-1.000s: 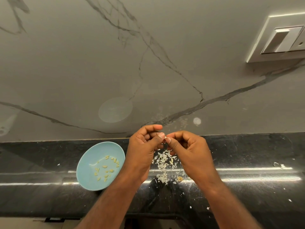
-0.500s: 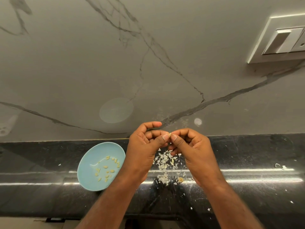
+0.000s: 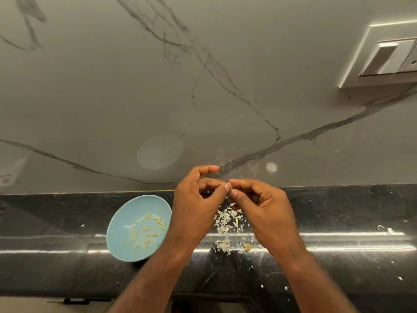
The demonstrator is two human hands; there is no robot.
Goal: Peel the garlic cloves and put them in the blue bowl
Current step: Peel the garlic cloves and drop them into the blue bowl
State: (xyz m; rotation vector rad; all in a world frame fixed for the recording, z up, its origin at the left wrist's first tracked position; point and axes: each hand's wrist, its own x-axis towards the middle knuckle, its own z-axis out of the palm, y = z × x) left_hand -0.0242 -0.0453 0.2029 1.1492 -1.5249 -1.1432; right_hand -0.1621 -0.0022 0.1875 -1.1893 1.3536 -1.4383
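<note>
Left hand [image 3: 194, 213] and right hand [image 3: 264, 211] are raised over the black counter [image 3: 338, 211], fingers curled, thumb and fingertips of both pinching one small garlic clove [image 3: 229, 185] between them. Blue bowl [image 3: 135, 206] sits left of the hands, holding peeled cloves [image 3: 146, 231]. Peel scraps [image 3: 225, 220] lie below the hands.

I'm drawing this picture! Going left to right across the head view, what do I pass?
blue bowl → left hand → garlic clove, pinched between both hands → right hand → wall switch, up high
</note>
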